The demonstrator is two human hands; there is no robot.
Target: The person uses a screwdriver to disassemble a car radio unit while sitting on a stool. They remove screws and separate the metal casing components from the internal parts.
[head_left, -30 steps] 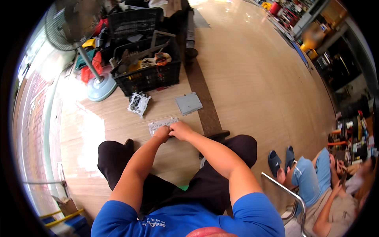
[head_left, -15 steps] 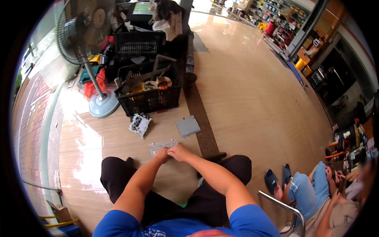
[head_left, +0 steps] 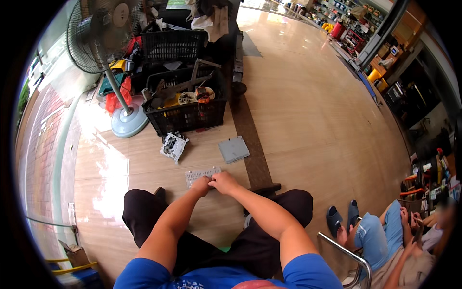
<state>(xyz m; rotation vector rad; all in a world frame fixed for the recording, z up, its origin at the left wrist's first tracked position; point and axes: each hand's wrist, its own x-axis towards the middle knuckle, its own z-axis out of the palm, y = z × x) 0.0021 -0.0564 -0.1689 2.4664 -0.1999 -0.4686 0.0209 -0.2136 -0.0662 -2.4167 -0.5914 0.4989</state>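
Note:
Low in front of me, between my knees, is a pale grey, flat panel [head_left: 196,175] with rows of small slots or marks and little knobs along its far edge. My left hand [head_left: 200,187] is closed at the panel's near edge. Right beside it, my right hand [head_left: 224,183] is closed with its fingertips bent in at the near right corner. The two hands almost touch, and they hide the near edge and whatever small part may lie between the fingers. Beyond the panel, a flat grey cover plate [head_left: 234,149] and a white and black mechanical assembly [head_left: 174,146] lie on the floor.
A black crate [head_left: 187,118] full of tools and parts stands ahead, with a pedestal fan [head_left: 129,120] to its left. A seated person [head_left: 385,231] in light blue trousers is at the lower right, near a metal chair frame [head_left: 347,251]. Shelves line the far right.
The view has shifted a little, so the floor things sit slightly farther right and higher. Both hands stay together at the panel, with only slight finger movement.

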